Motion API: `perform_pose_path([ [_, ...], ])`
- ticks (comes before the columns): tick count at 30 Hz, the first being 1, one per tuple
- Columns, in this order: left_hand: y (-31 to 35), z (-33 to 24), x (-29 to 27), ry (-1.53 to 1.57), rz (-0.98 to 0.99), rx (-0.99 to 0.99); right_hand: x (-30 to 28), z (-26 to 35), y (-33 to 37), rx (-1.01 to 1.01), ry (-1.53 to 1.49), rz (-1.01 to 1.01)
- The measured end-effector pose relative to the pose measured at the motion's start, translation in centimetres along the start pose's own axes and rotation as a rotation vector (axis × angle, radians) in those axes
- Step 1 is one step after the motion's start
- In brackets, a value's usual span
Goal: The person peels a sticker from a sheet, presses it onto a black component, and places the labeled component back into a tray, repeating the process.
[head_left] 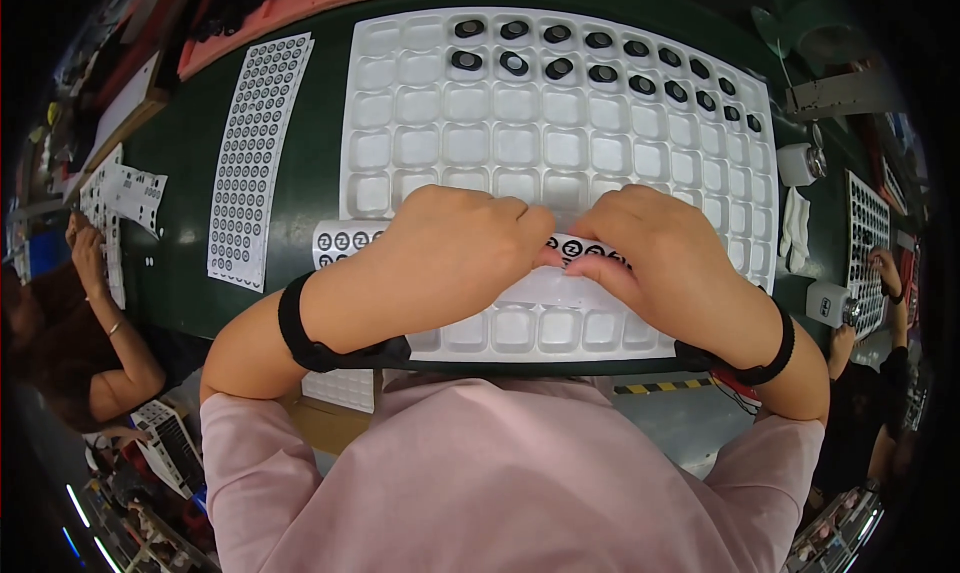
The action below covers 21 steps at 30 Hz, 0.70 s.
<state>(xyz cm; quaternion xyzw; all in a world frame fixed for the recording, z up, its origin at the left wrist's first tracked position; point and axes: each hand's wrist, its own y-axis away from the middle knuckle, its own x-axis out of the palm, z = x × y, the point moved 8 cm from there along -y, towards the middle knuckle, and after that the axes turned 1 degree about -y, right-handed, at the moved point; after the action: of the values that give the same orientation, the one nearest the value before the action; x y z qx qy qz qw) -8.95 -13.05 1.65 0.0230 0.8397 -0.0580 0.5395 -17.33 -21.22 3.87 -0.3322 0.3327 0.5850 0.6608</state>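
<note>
Both my hands grip a white sticker sheet (333, 241) printed with round black marks, held over the near part of a white compartment tray (590, 331). My left hand (465, 235) pinches the sheet near its middle, fingertips curled at the edge. Just beside it, my right hand (655, 241) has thumb and fingers closed on the same sheet, which bends between them. Small black oval parts (558, 70) sit in two rows of compartments at the tray's far side. Some of the sheet is hidden under my hands and left forearm.
More sticker sheets (250, 163) lie on the dark green table (180, 263) left of the tray. A red-pink foam tray (290, 18) with black parts stands at the far left. Small bottles (800, 163) and a crumpled white cloth (796, 228) are at right. Co-workers sit on both sides.
</note>
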Motion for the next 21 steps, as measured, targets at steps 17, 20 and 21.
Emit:
perform_pose_path([
  [17,1.6,1.3,-0.7,0.005,-0.1,0.033,0.5,-1.8,1.4,0.135,-0.082,0.081],
  [20,1.6,1.6,-0.4,-0.027,-0.076,0.025,0.6,-2.2,1.5,0.172,-0.117,0.103],
  [21,1.6,1.7,-0.3,-0.05,-0.064,0.027,0.7,-2.6,1.5,0.2,-0.144,0.116],
])
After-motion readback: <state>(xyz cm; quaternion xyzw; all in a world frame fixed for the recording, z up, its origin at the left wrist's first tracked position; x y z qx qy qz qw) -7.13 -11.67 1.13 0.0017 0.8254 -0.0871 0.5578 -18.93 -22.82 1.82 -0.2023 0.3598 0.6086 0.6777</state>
